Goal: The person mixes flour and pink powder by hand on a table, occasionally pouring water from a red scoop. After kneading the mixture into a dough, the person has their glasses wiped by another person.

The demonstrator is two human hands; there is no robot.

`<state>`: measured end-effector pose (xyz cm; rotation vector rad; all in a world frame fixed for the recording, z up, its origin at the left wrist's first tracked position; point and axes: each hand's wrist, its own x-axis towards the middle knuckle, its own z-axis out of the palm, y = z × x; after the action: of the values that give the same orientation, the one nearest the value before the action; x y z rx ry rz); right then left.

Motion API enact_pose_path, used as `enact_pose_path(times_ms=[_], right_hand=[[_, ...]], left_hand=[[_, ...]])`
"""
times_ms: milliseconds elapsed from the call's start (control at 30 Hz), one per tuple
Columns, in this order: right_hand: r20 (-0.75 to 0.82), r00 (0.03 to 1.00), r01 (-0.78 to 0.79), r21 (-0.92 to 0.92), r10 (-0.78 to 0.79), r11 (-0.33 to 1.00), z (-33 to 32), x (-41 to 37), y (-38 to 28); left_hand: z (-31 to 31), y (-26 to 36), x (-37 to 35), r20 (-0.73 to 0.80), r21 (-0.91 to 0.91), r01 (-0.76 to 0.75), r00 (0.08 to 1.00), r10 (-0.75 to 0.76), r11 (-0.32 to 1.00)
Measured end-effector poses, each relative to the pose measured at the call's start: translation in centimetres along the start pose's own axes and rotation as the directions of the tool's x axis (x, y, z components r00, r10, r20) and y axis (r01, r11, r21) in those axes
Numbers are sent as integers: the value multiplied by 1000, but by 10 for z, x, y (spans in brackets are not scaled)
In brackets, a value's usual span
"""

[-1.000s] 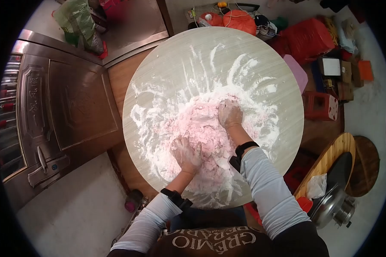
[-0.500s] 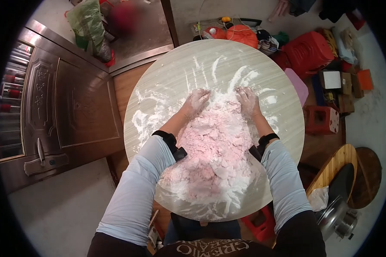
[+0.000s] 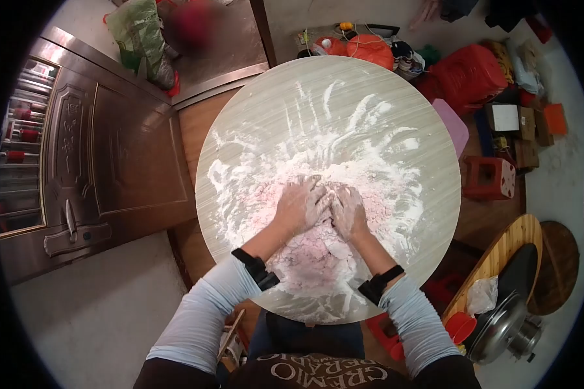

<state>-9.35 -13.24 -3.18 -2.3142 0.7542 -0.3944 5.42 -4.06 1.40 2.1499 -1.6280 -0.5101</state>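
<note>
Room: dark door [image 3: 133, 149] well left of my fingers, red stool [image 3: 492, 179] off to their right.
Worktop [image 3: 259, 104]: round, pale, with white powder [image 3: 365, 111] streaked ahead of my fingers.
Pinkish mixture [image 3: 308, 259]: under and around my fingers, partly hidden by them.
Left fingers [image 3: 314, 203]: bent, pressed in; I can't tell whether they grip any.
Right fingers [image 3: 345, 198]: curled just beside the left, their grip hidden too.
Beyond the edge: wooden board [image 3: 516, 235] and metal vessel [image 3: 496, 334], behind my fingers, rightward.
</note>
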Motion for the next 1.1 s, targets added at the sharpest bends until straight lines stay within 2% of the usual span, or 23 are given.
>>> enact_pose_path(times_ms=[33,100,233,300,467,533,567,633,667,767,800,833,867,900,933,967,1000,1033,1067,1100], right_hand=[[7,1000,0,4,0,1000,5,-12,-6],[-192,981,-5,-115,-18,993,15,-20,-20],[-133,990,-74,-196,48,978,16,15,-17],[-175,985,-38,-209,1,977,21,33,2],[-18,997,62,-243,-68,968,17,70,28],[17,997,77,-244,-75,967,21,81,36],[46,999,6,-253,6,967,24,86,38],[91,981,-139,-278,171,950,26,96,39],[173,949,-197,-325,262,925,25,106,39],[143,926,-272,-391,350,879,47,116,61],[136,927,-275,-387,349,880,42,116,52],[161,884,-362,-360,439,860,34,118,41],[182,839,-437,-335,513,834,25,124,31],[165,851,-428,-333,499,840,19,123,25],[91,914,-336,-378,396,863,15,111,21],[35,957,-246,-429,288,869,12,97,19],[37,958,-242,-431,285,869,2,93,18],[62,980,-143,-453,192,880,-14,91,19],[87,992,-43,-475,96,879,-28,89,25],[85,992,-37,-479,88,877,-32,92,46]], left_hand=[[12,4,-15,-135,58,-7,991,14,998],[22,14,-31,-199,33,116,974,-107,993],[37,3,-11,-183,-31,204,961,-206,978],[47,-10,4,-165,21,163,974,-157,986],[51,-34,43,-221,7,77,973,-74,997],[53,-45,59,-258,-90,-11,966,-12,996],[53,-50,67,-258,-88,-11,966,-12,996],[51,-54,85,-79,-47,174,981,-177,984],[49,-52,91,-78,-42,167,982,-169,985],[37,-41,105,-36,25,337,941,-336,941],[36,-42,106,30,56,341,939,-343,938],[42,-39,97,25,59,337,940,-339,940],[45,-40,95,-71,12,356,932,-355,934],[38,-37,99,-168,-38,365,915,-366,930],[33,-37,95,-59,-29,348,935,-349,937],[31,-36,85,-57,-34,350,935,-351,936],[23,-35,77,-27,-22,315,948,-316,949],[8,-32,70,5,-10,279,960,-279,960],[-7,-28,60,100,28,341,934,-342,940],[-10,-39,51,91,25,341,935,-341,940]])
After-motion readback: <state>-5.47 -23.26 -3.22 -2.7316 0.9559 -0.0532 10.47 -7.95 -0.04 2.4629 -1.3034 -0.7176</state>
